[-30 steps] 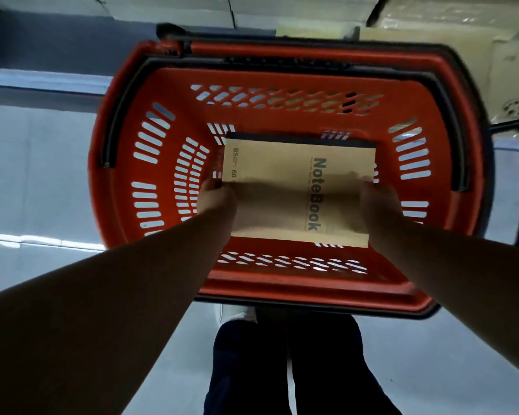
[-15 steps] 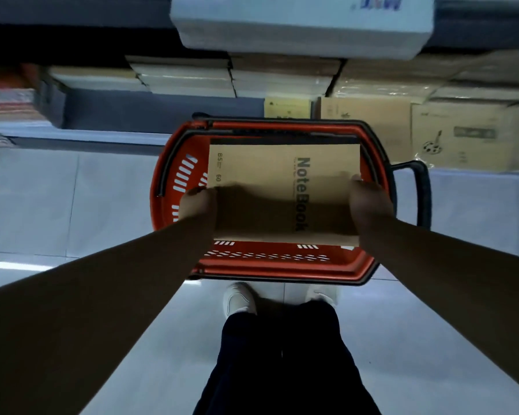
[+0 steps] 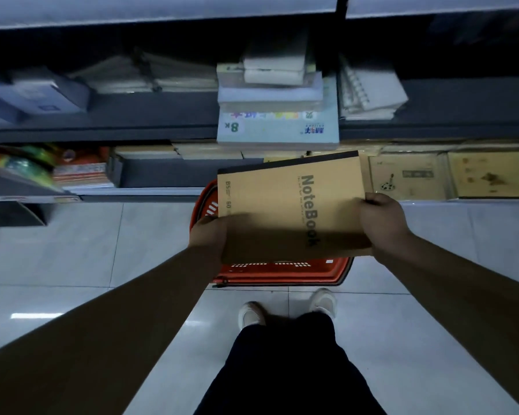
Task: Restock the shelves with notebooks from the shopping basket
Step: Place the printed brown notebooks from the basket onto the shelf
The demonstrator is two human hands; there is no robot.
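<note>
A stack of brown kraft notebooks (image 3: 276,211) printed "NoteBook" is held flat above the red shopping basket (image 3: 285,272), which stands on the floor in front of my feet. My left hand (image 3: 209,235) grips the stack's left edge, fingers hidden underneath. My right hand (image 3: 381,223) holds its right edge with the thumb on the cover. The stack hides most of the basket's inside. The dark shelves (image 3: 162,115) rise just beyond the basket.
The lowest shelf holds brown kraft notebooks (image 3: 408,178) at right and colourful books (image 3: 81,172) at left. Above sits a pale blue "8K" pad stack (image 3: 277,124) and spiral notebooks (image 3: 369,94). Pale tiled floor (image 3: 72,253) lies on both sides of the basket.
Both hands have lifted the notebook stack up out of the basket. My view has risen, so the basket looks smaller and more shelves show. The stack now tilts slightly.
</note>
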